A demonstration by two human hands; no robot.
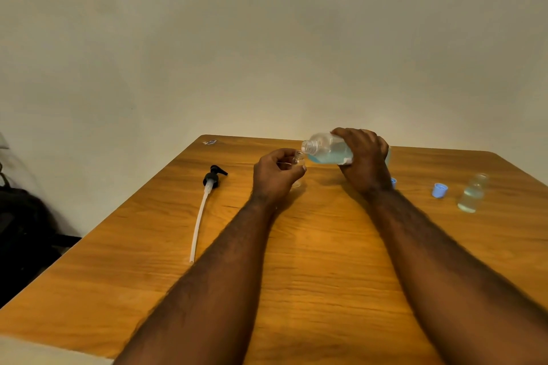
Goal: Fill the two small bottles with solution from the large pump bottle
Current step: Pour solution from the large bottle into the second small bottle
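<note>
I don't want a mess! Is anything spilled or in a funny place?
No spill shows. The pump lies flat on the table, off the large bottle, which the right hand holds tipped sideways.

Wooden table (296, 290) against cream wall (267, 38)

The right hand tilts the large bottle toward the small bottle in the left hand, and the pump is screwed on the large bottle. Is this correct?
Not fully. The head view shows the pump lying on the table, left of the left hand; the neck of the large bottle is open. The right hand does tilt it toward the small bottle.
</note>
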